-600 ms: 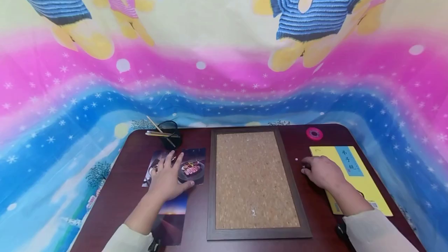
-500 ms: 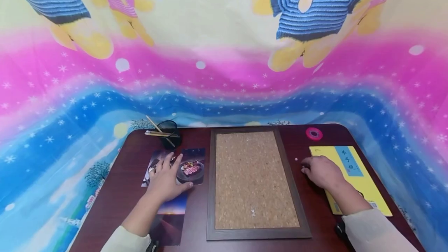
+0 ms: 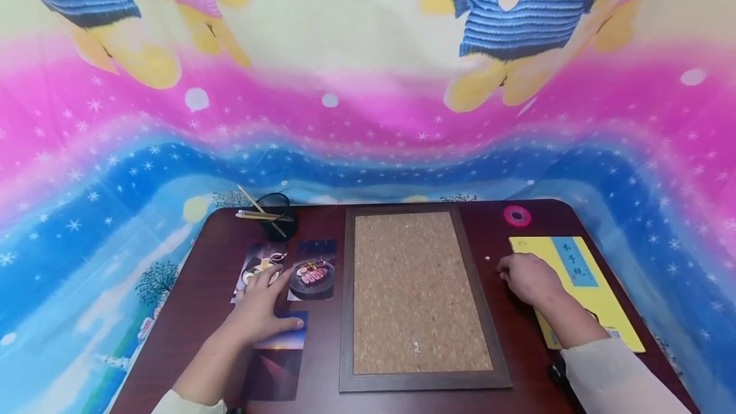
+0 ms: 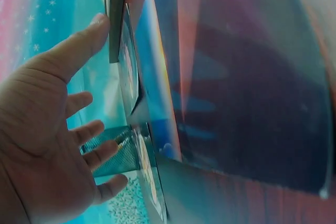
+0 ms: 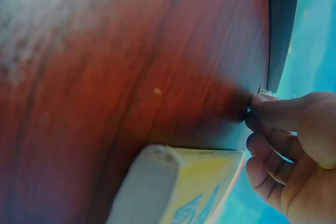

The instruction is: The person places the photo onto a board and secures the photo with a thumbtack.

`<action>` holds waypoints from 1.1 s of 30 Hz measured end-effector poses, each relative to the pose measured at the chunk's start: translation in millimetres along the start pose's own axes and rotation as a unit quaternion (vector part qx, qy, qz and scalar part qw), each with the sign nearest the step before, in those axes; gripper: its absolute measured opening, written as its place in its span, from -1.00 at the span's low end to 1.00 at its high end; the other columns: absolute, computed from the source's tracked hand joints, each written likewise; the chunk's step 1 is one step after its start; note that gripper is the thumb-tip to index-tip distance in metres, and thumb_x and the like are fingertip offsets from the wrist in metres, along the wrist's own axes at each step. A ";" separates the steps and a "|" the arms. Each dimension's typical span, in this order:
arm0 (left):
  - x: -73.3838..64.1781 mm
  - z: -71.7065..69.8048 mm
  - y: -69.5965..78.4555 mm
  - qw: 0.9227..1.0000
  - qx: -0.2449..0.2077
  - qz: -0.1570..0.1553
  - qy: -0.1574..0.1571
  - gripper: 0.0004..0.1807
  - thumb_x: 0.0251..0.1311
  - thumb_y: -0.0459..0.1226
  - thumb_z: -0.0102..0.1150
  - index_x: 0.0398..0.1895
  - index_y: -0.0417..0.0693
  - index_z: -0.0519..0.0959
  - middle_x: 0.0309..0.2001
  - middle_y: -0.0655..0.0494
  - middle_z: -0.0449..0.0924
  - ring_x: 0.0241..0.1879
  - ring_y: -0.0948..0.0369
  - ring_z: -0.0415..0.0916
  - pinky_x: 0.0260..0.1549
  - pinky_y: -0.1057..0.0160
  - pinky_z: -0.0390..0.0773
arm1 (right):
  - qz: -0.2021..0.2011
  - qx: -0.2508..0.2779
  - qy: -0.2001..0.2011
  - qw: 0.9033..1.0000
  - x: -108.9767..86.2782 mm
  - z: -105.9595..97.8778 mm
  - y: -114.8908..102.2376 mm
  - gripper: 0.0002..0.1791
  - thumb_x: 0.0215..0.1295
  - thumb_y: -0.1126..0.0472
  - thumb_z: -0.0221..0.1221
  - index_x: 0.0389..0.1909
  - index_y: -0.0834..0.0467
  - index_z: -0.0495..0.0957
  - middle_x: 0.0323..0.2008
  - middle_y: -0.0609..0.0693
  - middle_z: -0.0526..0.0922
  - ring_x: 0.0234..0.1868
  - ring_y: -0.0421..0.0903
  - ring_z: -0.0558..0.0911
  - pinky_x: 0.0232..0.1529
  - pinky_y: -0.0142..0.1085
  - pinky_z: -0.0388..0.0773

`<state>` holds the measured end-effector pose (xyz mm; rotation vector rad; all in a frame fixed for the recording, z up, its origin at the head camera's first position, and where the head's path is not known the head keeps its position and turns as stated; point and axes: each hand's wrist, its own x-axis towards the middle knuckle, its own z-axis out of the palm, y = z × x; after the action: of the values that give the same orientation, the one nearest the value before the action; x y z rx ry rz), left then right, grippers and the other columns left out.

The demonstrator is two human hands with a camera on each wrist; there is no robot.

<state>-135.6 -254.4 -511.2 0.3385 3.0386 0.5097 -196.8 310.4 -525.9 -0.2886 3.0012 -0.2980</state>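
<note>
The left hand [image 3: 259,313], fingers spread and holding nothing, is above a dusky photo [image 3: 275,372] and partly hides a noodle photo [image 3: 267,255] on the worktop [image 3: 322,363]. The right hand [image 3: 531,281], near the yellow book [image 3: 609,315], has thumb and forefinger together; whether they hold something I cannot tell. A small white piece [image 3: 487,258] lies just beside its fingertips, near the framed corkboard [image 3: 422,292].
</note>
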 end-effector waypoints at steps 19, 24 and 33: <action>-18.2 1.9 -20.0 0.999 -0.022 0.038 -0.024 0.18 -0.24 0.26 0.64 0.55 0.19 0.38 0.53 -0.05 0.25 0.47 -0.25 0.11 0.19 -0.58 0.12 | 0.010 0.018 0.020 1.000 -2.0 -1.5 3.6 -0.89 0.43 0.23 0.24 -0.16 0.21 0.62 -0.42 -0.03 0.61 -0.41 -0.06 0.55 -0.30 -0.06 0.63; -21.8 4.0 -22.7 0.997 -0.032 0.060 -0.027 0.14 -0.35 0.29 0.67 0.44 0.17 0.51 0.52 -0.01 0.27 0.44 -0.23 0.16 0.19 -0.55 0.12 | -0.005 0.024 0.032 0.999 -1.3 -2.1 6.6 -0.86 0.41 0.20 0.29 -0.13 0.18 0.64 -0.41 -0.05 0.64 -0.43 -0.08 0.58 -0.28 -0.01 0.65; -33.9 1.6 -29.8 0.993 -0.046 0.097 -0.057 0.20 -0.51 0.34 0.67 0.40 0.17 0.53 0.51 -0.08 0.28 0.44 -0.29 0.17 0.15 -0.55 0.23 | -0.027 0.031 0.041 0.998 -0.5 -4.5 6.5 -0.91 0.36 0.20 0.34 -0.21 0.12 0.66 -0.42 -0.09 0.64 -0.42 -0.09 0.59 -0.26 0.03 0.64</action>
<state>-108.6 -288.9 -522.3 0.6398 2.8770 0.6156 -198.1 317.6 -522.8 -0.3604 3.0610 -0.4174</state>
